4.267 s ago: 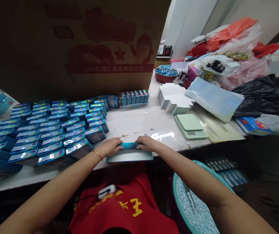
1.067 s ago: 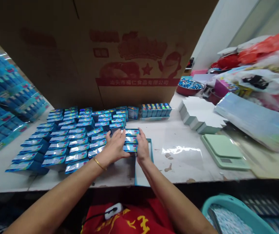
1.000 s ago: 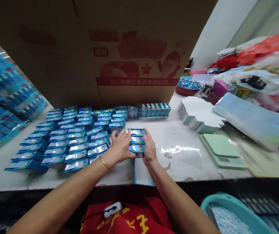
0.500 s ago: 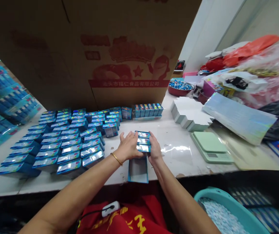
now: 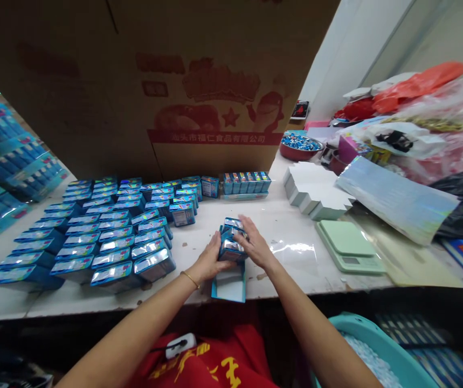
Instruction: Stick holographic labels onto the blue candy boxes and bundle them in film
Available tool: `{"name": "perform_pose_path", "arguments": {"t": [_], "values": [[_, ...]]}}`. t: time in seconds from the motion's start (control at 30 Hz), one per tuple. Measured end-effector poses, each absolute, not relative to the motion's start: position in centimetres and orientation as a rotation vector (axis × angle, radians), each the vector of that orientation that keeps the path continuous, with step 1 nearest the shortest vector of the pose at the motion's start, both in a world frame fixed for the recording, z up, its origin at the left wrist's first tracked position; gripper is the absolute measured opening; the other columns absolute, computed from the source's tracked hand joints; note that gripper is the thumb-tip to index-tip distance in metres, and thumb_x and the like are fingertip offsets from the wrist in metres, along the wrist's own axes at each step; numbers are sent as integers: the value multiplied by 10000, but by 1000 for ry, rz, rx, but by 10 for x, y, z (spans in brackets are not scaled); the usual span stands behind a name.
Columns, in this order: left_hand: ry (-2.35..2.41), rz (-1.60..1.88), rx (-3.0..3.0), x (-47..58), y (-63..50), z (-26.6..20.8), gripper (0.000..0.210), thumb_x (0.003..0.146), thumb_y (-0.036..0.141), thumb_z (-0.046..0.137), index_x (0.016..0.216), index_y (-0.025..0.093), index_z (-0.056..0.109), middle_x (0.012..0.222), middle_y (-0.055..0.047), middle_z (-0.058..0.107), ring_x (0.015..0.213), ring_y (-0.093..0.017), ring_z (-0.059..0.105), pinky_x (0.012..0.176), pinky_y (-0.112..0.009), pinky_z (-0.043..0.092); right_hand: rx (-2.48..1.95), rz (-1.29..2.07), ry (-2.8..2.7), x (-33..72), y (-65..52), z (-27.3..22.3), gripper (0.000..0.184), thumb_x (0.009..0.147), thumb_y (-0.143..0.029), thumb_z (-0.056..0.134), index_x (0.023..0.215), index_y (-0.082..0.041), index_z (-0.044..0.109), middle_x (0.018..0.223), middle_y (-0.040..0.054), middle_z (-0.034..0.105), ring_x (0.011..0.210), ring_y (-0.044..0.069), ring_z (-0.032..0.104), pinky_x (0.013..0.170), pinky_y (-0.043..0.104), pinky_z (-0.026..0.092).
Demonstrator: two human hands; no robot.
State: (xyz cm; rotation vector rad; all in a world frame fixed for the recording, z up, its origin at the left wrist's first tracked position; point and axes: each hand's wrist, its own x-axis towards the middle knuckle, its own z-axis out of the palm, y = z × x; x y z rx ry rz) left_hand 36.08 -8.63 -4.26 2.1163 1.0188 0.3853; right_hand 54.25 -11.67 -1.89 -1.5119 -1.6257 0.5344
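Observation:
A shallow blue-edged display tray (image 5: 230, 288) with a pale inside lies at the front edge of the table. Small shiny blue boxes (image 5: 232, 249) stand in its far part, some of them tilted. My left hand (image 5: 207, 262) grips the tray's left side, fingers along the wall and thumb across toward the boxes. My right hand (image 5: 255, 243) reaches over from the right, its fingers closed on one of the small boxes; the fingertips are partly hidden. Rows of similar blue boxes (image 5: 112, 245) stand to the left of my hands.
A large cardboard carton (image 5: 215, 156) rises behind the table. A filled display tray (image 5: 245, 186) sits before it. On the right are stacked white card blanks (image 5: 316, 186), a green scale (image 5: 350, 245) and a red bowl (image 5: 299, 151). A turquoise tub (image 5: 396, 350) stands below the edge.
The small boxes, upright in a row between both hands before, now sit tilted in the tray. My left hand moved down to the tray's side, and my right hand came over the boxes.

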Motion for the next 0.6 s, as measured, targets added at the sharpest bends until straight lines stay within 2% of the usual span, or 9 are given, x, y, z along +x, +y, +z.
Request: {"name": "perform_pose_path", "arguments": {"t": [0.07,0.17,0.3,0.37,0.5,0.6], "values": [[1038,401,2101,362,-90,-54,1013,693,428,578,1377,101,-94,1455,-188,74,1337,-264,81,1064,-434,209,-1488,533,-1868,545,-114,-11,614,756,-488,534,1303,-246,392,1398,57,315,1309,243,199,1067,459,170],[1143,429,2121,367,-91,-63,970,702,419,553,1377,54,-41,1450,-208,65,1337,-273,38,1078,-431,180,-1500,419,-2013,539,-106,-1,498,804,-416,497,1266,-236,450,1339,79,407,1263,242,303,1052,453,214],[1286,398,2112,363,-90,-69,934,691,402,545,1380,72,8,1446,-204,103,1332,-288,87,1072,-453,191,-1500,314,-2168,527,-97,6,539,799,-389,513,1307,-266,383,1353,55,393,1284,283,250,1037,528,175],[1298,346,2130,357,-92,-70,940,685,424,545,1378,58,25,1442,-209,117,1329,-302,86,1065,-464,200,-1509,323,-2210,526,-96,8,519,827,-374,464,1324,-273,350,1348,38,402,1277,272,271,1022,510,230],[1302,272,2199,350,-97,-69,823,739,389,479,1377,53,83,1446,-176,145,1331,-298,83,1062,-454,206,-1631,179,-2235,532,-99,17,438,864,-305,397,1300,-266,395,1209,54,538,1105,231,471,905,377,404],[1334,270,2204,351,-100,-67,741,766,336,429,1382,82,105,1448,-141,167,1332,-277,116,1062,-441,211,-1650,-9,-2332,530,-99,26,414,862,-274,406,1271,-220,446,1139,102,573,1012,248,503,864,373,409]]}}
